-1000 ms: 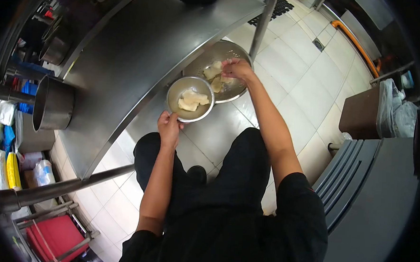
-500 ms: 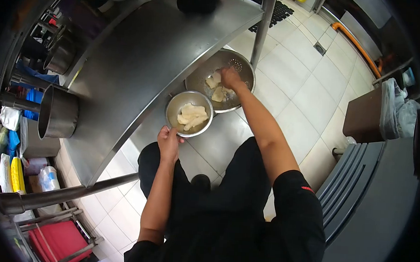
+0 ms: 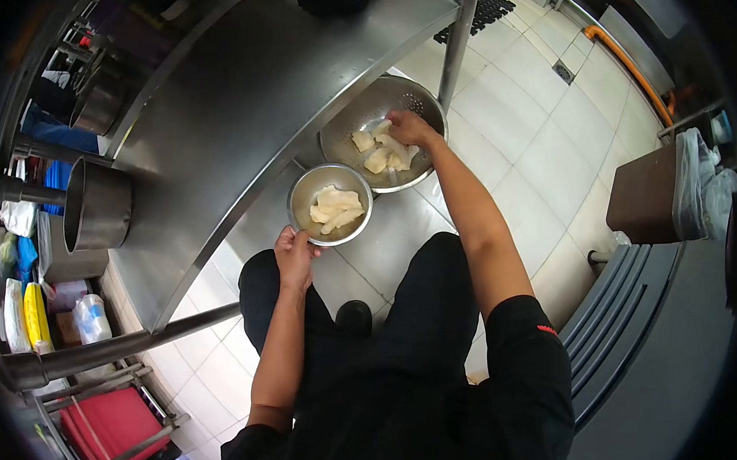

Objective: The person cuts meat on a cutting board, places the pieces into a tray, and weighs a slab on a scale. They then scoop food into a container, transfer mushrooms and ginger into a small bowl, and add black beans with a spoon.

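Observation:
My left hand (image 3: 295, 255) is closed on the near rim of a small steel bowl (image 3: 297, 195). Pale, flat pieces that look like fish fillets (image 3: 336, 209) lie in it. Behind and to the right stands a large steel colander (image 3: 431, 118), holding more pale pieces (image 3: 378, 159). My right hand (image 3: 409, 129) reaches down into the colander, fingers closed on a pale piece there; the fingertips are partly hidden.
A steel table (image 3: 251, 82) stretches along the left, its edge overhanging part of the colander. Pots with handles (image 3: 99, 207) hang beyond it. To the right are a brown bin (image 3: 645, 194) and a grey slatted surface (image 3: 610, 318). White floor tiles (image 3: 523, 146) lie beneath.
My right hand has shifted slightly within the colander, and the pale pieces under it lie differently, with more of them showing. My left hand keeps its hold on the small bowl.

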`<state>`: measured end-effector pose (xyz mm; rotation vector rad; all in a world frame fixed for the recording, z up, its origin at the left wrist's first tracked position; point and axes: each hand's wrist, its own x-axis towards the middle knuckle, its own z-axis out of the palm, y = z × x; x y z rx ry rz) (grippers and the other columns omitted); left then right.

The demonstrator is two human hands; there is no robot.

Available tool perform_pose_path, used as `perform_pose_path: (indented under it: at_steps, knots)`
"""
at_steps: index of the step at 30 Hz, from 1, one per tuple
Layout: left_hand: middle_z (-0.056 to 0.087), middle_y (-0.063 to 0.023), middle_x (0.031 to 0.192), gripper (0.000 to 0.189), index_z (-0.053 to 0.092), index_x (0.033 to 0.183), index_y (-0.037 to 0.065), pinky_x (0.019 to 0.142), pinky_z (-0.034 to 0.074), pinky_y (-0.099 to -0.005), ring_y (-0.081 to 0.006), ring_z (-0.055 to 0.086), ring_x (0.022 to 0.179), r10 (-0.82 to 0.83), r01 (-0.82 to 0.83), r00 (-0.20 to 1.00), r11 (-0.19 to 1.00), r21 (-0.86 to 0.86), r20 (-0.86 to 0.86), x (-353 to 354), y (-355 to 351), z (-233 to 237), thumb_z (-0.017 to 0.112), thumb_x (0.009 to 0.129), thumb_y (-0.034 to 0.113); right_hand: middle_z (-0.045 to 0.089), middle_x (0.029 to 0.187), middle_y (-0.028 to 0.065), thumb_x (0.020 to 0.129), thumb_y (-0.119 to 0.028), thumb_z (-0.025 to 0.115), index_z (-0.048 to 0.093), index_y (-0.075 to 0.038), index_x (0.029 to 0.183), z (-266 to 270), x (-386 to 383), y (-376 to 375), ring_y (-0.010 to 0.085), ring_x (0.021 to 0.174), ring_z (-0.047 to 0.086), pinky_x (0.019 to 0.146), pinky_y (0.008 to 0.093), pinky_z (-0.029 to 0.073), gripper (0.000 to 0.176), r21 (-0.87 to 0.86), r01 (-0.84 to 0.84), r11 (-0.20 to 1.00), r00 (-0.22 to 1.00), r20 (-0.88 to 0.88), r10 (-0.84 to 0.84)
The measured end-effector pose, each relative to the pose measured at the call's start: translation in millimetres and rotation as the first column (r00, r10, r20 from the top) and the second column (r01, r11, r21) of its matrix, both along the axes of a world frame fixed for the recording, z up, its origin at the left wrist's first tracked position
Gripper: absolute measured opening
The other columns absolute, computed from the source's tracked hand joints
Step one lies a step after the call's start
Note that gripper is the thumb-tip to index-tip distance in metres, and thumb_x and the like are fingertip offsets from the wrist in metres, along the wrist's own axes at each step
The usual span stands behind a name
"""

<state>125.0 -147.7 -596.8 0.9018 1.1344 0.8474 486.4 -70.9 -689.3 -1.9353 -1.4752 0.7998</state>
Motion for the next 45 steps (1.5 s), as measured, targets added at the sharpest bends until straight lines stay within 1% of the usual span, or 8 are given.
perform_pose_path:
  at_steps: [5,10,17,19,21,29,34,45]
  knots:
    - [0.059,-0.0082,0.066,0.019,0.044,0.071,0.008,0.043,0.041,-0.0237,-0.0143,0.056,0.049,0.000,0.000,1.000,1.000,0.022,0.002,1,0,-3,0.054,0.085,0.001,0.066,0.108,0.0160,0.079,-0.018,0.057,0.060,-0.011,0.120,-12,-6,11,0.0300,0.097,0.064,0.084,0.0370,0.050,0.042,-0.042,0.023,0.999,0.985,-0.173,-0.030]
    - [0.059,-0.0070,0.067,0.017,0.046,0.072,0.007,0.043,0.041,-0.0233,-0.0128,0.056,0.050,0.005,-0.005,1.000,1.000,0.004,-0.018,0,-1,-3,0.054,0.086,0.001,0.061,0.120,0.0185,0.072,-0.022,0.067,0.055,-0.014,0.128,-11,-28,18,0.0343,0.109,0.058,0.094,0.0402,0.045,0.058,-0.070,-0.169,0.983,0.963,0.199,0.180]
    - [0.059,-0.0070,0.065,0.014,0.048,0.075,0.006,0.043,0.041,-0.0226,-0.0125,0.055,0.048,0.003,-0.003,1.000,1.000,0.030,0.024,1,-2,-1,0.054,0.086,0.001,0.063,0.111,0.0185,0.066,-0.023,0.074,0.059,-0.007,0.112,-1,-42,21,0.0344,0.102,0.061,0.090,0.0401,0.047,0.051,-0.041,-0.015,0.999,0.989,0.145,0.020]
    - [0.058,-0.0073,0.063,0.013,0.048,0.075,0.006,0.042,0.041,-0.0221,-0.0128,0.054,0.046,0.000,-0.001,0.999,0.999,0.038,0.032,1,0,-3,0.053,0.087,0.002,0.065,0.105,0.0147,0.073,-0.023,0.074,0.058,-0.005,0.113,3,-30,13,0.0290,0.091,0.064,0.082,0.0361,0.049,0.046,-0.008,-0.035,0.999,0.999,0.022,0.035]
    - [0.058,-0.0072,0.063,0.012,0.048,0.077,0.006,0.042,0.041,-0.0216,-0.0125,0.054,0.047,-0.024,0.023,0.999,0.999,0.024,0.031,3,3,-3,0.053,0.087,0.002,0.067,0.098,0.0073,0.082,-0.021,0.070,0.058,-0.005,0.113,1,-23,8,0.0171,0.082,0.065,0.066,0.0276,0.048,0.037,0.032,0.038,0.999,0.696,-0.718,-0.003]
    - [0.061,-0.0091,0.071,0.004,0.051,0.083,0.002,0.044,0.043,-0.0217,-0.0128,0.056,0.050,-0.149,0.148,0.989,0.986,0.080,0.013,56,24,15,0.053,0.087,0.001,0.067,0.085,0.0021,0.078,-0.029,0.077,0.061,-0.004,0.103,126,-26,-84,0.0082,0.069,0.058,0.054,0.0239,0.041,0.039,0.083,0.037,0.996,0.886,-0.463,0.006]
    - [0.062,-0.0083,0.073,0.002,0.052,0.087,0.001,0.043,0.044,-0.0218,-0.0114,0.055,0.051,-0.284,0.285,0.959,0.955,0.086,-0.020,94,5,64,0.052,0.085,0.000,0.065,0.088,0.0205,0.075,-0.030,0.075,0.066,-0.001,0.093,216,-57,-144,0.0386,0.082,0.062,0.073,0.0436,0.048,0.035,0.183,0.040,0.982,0.999,-0.035,-0.034]
    - [0.062,-0.0057,0.078,0.003,0.055,0.088,0.001,0.042,0.043,-0.0206,-0.0075,0.054,0.054,-0.518,0.518,0.855,0.855,0.013,-0.020,82,-91,250,0.054,0.086,0.003,0.058,0.067,0.0005,0.088,-0.021,0.061,0.065,-0.001,0.090,367,-11,-281,0.0094,0.062,0.051,0.057,0.0270,0.043,0.020,-0.032,0.772,0.634,0.580,-0.370,-0.725]
